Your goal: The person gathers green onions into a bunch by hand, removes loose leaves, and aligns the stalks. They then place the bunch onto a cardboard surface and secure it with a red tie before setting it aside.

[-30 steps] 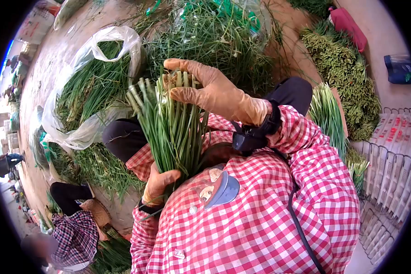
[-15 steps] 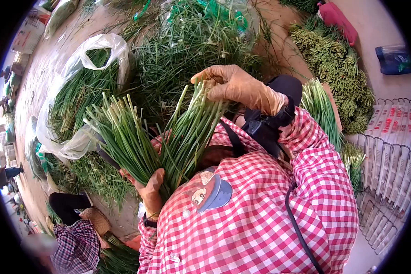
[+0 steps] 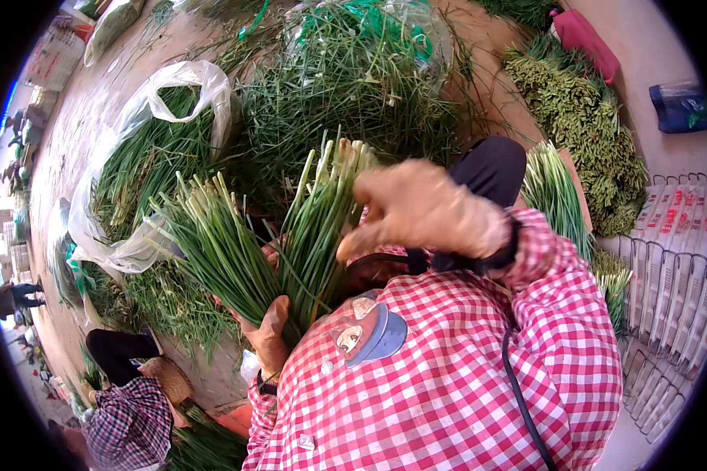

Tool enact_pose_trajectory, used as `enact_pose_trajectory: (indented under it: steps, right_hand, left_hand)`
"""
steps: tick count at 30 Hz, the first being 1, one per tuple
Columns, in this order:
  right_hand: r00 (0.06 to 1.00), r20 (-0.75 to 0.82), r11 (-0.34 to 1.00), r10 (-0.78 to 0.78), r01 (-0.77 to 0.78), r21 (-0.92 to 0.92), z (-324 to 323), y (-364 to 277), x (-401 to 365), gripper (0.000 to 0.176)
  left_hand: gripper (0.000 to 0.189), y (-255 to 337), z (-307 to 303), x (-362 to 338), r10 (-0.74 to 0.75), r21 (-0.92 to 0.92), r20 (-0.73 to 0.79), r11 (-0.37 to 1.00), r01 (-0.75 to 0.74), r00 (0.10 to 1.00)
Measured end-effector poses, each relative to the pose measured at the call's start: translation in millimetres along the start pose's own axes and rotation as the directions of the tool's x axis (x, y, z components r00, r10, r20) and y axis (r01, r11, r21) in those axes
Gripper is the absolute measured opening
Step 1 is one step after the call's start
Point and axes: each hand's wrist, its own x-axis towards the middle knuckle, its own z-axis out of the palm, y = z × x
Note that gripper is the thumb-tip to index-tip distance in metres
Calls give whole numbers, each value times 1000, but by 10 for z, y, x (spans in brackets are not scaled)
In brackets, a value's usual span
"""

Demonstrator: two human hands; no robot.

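A bunch of chives [image 3: 228, 243] fans into two parts in front of my chest, pale cut ends up and green leaves down. My left hand [image 3: 269, 337], in a tan glove, is closed around its lower part. Beside the right-hand part of the bunch is my right hand [image 3: 432, 210], gloved too and blurred by motion. Its thumb and fingers are apart, with nothing visible between them, fingertips close to the stalks.
A heap of loose green stalks [image 3: 346, 102] lies ahead, beside a clear plastic bag [image 3: 94, 228] of chives. To the right are stacked bundles [image 3: 577, 129], a trimmed bundle [image 3: 558, 188] and white crates [image 3: 668, 282]. Another person [image 3: 130, 424] sits at lower left.
My right hand has come off the tops of the stalks, moved down and towards me, and its fingers have spread. The left hand keeps its hold on the chives.
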Motion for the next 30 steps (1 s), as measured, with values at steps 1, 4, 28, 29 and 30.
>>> enact_pose_trajectory:
  steps: [1,4,28,29,30]
  right_hand:
    - [999,-21,999,42,-41,30,186,-49,28,75]
    - [983,-180,914,42,34,403,568,53,128,31]
    - [848,-423,932,-319,363,25,-60,150,430,21]
    - [848,-389,932,-359,345,-106,-60,166,454,20]
    - [851,-349,915,-392,325,-238,-56,194,485,19]
  left_hand:
    - [64,4,22,16,-25,-102,-32,995,22,999]
    - [63,274,65,-20,-270,-752,-80,649,120,959]
    - [48,1287,312,-126,-75,-650,309,711,268,948]
    - [47,1317,298,-109,-120,-582,336,753,307,934]
    - [46,1333,283,-87,-166,-510,360,789,342,918]
